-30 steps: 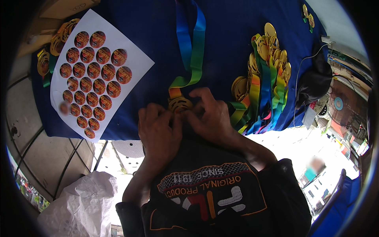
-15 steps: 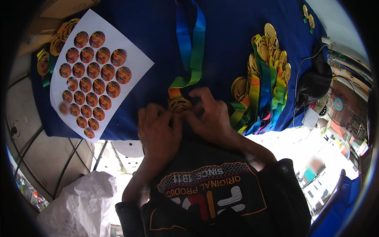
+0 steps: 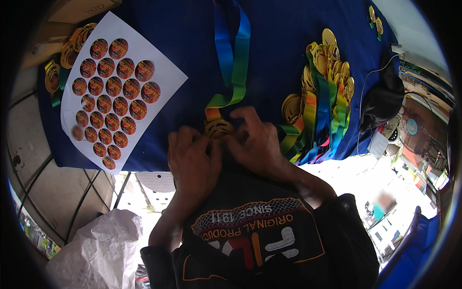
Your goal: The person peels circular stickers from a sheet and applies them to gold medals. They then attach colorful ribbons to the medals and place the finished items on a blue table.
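Observation:
At the near edge of the blue-covered table, a gold medal lies between my two hands. Its blue, green and yellow ribbon runs away from me up the cloth. My left hand has its fingers bent and pressed at the medal's left and lower edge. From the other side my right hand pinches the lower right rim, index finger arched above it. My fingertips cover the medal's lower part. A white sheet of round red-orange stickers lies to the left.
Right of my hands lies a heap of gold medals with multicoloured ribbons. More medals sit at the left beside a cardboard box. A black bundle and a cable are at the right edge, a white plastic bag at lower left.
My hands keep nearly the same grip on the medal. The ribbon, sticker sheet and medal heap have not visibly moved.

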Tool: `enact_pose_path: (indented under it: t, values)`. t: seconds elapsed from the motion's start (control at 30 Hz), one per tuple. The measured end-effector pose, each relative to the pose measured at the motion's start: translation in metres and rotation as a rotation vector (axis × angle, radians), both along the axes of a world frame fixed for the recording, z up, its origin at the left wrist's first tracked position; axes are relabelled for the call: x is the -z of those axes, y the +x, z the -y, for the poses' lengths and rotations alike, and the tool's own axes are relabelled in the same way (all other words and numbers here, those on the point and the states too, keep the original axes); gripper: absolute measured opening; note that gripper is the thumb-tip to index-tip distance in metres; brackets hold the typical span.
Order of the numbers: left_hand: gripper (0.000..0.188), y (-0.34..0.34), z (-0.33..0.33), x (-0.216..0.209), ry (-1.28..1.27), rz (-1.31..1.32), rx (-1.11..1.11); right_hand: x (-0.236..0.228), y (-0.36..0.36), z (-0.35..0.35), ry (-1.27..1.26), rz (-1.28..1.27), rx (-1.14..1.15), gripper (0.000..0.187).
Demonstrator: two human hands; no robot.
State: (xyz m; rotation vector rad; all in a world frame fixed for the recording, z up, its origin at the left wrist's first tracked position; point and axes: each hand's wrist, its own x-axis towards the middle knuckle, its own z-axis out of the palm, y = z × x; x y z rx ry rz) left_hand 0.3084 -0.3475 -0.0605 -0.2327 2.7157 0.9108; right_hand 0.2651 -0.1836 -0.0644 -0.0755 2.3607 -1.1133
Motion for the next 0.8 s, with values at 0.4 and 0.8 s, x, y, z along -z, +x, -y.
enact_pose_path:
  t: [0.4, 0.8]
  values:
    - [0.017, 0.000, 0.000, 0.002, -0.016, -0.037, 0.016, 0.001, 0.000, 0.000, 0.034, -0.017, -0.026, 0.046]
    - [0.038, 0.001, 0.018, 0.002, 0.177, -0.121, 0.050, 0.006, -0.016, -0.015, -0.174, -0.291, -0.130, 0.015]
